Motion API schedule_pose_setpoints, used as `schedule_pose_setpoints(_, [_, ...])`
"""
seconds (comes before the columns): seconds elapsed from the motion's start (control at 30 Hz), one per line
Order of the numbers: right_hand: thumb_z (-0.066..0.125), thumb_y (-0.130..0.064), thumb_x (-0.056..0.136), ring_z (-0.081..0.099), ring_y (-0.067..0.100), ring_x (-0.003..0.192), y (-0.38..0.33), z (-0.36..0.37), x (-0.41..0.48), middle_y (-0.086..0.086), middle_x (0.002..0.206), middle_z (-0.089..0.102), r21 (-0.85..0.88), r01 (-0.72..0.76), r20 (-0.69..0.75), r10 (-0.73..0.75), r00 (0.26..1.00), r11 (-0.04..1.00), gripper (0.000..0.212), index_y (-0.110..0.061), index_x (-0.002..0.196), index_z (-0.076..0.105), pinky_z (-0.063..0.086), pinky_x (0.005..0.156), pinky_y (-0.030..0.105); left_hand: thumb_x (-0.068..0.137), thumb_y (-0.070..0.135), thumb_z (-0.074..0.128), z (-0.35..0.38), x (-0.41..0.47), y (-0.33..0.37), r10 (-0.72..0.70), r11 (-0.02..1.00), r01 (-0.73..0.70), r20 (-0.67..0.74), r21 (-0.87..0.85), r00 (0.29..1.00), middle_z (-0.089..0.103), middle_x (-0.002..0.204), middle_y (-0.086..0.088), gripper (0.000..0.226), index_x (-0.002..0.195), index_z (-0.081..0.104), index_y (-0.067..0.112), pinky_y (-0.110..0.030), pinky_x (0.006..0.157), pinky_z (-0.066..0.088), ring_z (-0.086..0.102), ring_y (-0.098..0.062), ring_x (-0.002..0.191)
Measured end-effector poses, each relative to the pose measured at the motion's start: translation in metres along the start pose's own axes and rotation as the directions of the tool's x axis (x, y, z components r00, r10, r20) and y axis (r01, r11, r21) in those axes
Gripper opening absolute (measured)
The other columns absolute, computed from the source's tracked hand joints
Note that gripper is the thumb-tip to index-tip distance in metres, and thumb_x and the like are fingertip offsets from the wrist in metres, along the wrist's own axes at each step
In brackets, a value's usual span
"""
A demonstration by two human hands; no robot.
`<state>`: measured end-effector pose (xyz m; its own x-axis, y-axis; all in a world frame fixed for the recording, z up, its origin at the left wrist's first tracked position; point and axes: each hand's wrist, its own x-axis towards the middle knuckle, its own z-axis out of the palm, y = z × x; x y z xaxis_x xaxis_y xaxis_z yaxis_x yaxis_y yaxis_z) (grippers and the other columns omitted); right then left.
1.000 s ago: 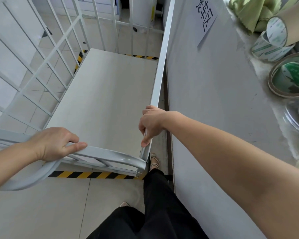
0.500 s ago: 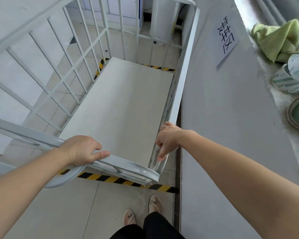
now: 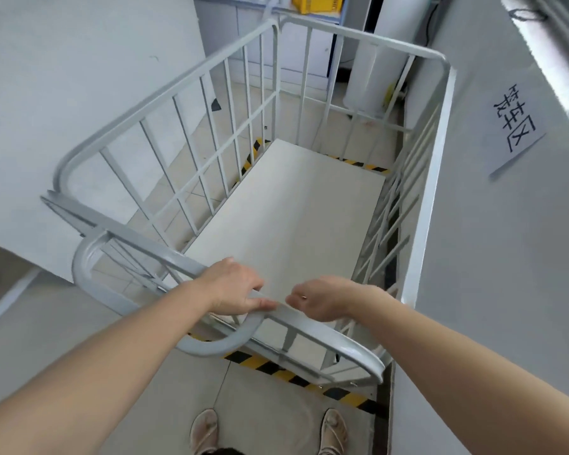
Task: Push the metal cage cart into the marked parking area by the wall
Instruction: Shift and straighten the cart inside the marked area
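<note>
Grey-painted steel makes up the metal cage cart [image 3: 286, 205], which stands lengthwise against the wall [image 3: 493, 257] on the person's right, its right side rail just beside the wall face. Yellow-and-black floor tape [image 3: 296, 376] shows under the near end, along the left side and beyond the far end, so the cart's deck appears to sit inside the marked bay. A paper sign [image 3: 514, 121] with handwritten characters is stuck on the wall above it. By that reading the parking is essentially done; at most a small nudge forward or a squaring-up is left, since the near rail overhangs the near tape line from this angle and the wheels are hidden. The left hand [image 3: 235, 289] rests over the near top rail, fingers curled on it with the thumb laid along the bar. The right hand [image 3: 322, 298] hovers just above the same rail, fingers loosely bent and holding nothing.
</note>
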<state>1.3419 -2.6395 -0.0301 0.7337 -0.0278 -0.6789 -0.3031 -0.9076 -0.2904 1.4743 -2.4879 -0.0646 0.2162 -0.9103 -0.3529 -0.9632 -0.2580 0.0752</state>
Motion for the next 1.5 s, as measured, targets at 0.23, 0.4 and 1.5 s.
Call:
schedule_pose_setpoints(0.23, [0.024,-0.050,0.099,0.054,0.034,0.104,-0.116,0.002,0.069,0.014,0.115,0.058,0.205,-0.014,-0.153,0.046,0.987,0.979,0.047,-0.014,0.116,0.048,0.044,0.087,0.043,0.063,0.086,-0.011,0.018,-0.076,-0.155,-0.141,0.990,0.141,-0.062,0.010,0.988,0.057,0.120,0.010,0.101,0.128,0.046,0.033,-0.038,0.103,0.031,0.049,-0.015,0.118])
schedule_pose_setpoints(0.4, [0.023,-0.053,0.099,0.055,0.030,0.093,-0.132,0.015,0.093,0.005,0.093,0.057,0.307,-0.156,-0.186,0.220,0.958,0.939,0.038,-0.020,0.098,0.040,0.043,0.080,0.041,0.083,0.074,0.022,0.014,-0.078,-0.179,-0.212,0.977,0.211,0.012,0.031,0.977,0.056,0.120,0.000,0.067,0.121,0.049,0.025,-0.041,0.104,0.030,0.046,-0.022,0.118])
schedule_pose_setpoints(1.5, [0.021,-0.058,0.097,0.055,0.025,0.084,-0.129,0.024,0.086,0.000,0.084,0.056,0.274,-0.211,-0.236,0.278,0.931,0.938,0.042,-0.022,0.099,0.042,0.044,0.073,0.039,0.090,0.067,0.016,0.021,-0.077,-0.169,-0.186,0.964,0.191,-0.046,0.187,0.982,0.055,0.119,-0.006,0.063,0.116,0.045,0.016,-0.040,0.095,0.033,0.049,-0.025,0.113])
